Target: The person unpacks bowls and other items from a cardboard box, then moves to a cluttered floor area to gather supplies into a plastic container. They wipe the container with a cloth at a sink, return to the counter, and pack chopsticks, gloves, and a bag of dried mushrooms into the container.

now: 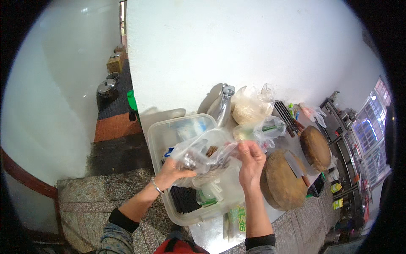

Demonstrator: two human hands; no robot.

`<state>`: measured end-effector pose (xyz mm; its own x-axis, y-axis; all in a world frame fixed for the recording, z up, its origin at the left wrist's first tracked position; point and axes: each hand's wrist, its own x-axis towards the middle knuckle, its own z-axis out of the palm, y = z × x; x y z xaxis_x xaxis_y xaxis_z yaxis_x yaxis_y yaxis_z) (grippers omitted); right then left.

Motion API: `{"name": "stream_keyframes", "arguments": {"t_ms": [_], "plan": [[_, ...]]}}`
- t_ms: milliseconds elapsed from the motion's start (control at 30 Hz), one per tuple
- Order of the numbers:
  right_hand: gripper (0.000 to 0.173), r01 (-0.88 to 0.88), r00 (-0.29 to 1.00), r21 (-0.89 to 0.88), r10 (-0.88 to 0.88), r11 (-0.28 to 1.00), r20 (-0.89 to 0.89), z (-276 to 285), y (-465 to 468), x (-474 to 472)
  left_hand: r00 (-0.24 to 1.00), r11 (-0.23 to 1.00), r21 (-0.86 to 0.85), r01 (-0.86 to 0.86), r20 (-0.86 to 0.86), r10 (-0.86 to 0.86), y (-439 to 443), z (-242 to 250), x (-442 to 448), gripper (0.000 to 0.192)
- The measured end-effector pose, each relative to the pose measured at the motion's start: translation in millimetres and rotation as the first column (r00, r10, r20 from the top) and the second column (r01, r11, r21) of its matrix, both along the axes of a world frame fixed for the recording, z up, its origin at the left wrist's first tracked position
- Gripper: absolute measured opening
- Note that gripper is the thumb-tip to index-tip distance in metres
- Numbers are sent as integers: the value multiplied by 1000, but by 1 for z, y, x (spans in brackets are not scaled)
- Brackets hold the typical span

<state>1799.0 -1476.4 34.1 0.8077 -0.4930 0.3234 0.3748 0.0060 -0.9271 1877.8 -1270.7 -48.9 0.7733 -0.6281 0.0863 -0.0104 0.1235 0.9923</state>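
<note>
Both hands hold a clear plastic bag (203, 143) by its edges, above a translucent plastic bin (155, 143). My left hand (173, 173), with a silver bangle at the wrist, grips the bag's left side. My right hand (252, 158) pinches its right side between thumb and fingers. Thin brown pieces (212, 150) show through the plastic; what they are I cannot tell. Black slender items (184, 199) lie in the bin's near end, beside a white and green packet (207, 197). A blue-printed packet lies at the bin's far end.
Right of the bin, a cleaver (294, 164) rests on a round wooden chopping block (279, 190); another block (315, 147) stands beyond. Along the wall are a shiny metal bottle (223, 106), a filled plastic bag (253, 109) and several knives (285, 114). A printed bag (234, 222) lies at the near edge.
</note>
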Motion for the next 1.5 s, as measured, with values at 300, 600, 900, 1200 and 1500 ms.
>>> {"name": "stream_keyframes", "arguments": {"t_ms": [300, 600, 900, 1200, 1500], "plan": [[23, -43, 990, -41, 37, 998, -140, -9, 6, -7, 984, 999, -45, -11, 176, 18, 8, 13, 18, 57], [22, -16, 992, -80, 6, 997, -123, -13, -2, 5, 939, 945, 182, -273, 263, 221, 32, 34, 25, 28], [16, -192, 967, -139, 164, 971, -195, -14, -10, 6, 895, 950, -33, -311, 326, 305, 34, 73, 46, 18], [16, -273, 951, -170, 239, 947, -195, -14, -3, 8, 629, 923, 352, -157, 756, -181, 9, 103, 51, 25], [16, -266, 952, -188, 228, 945, -203, -13, -3, 11, 741, 916, 395, -71, 635, -216, 7, 102, 56, 13]]}}
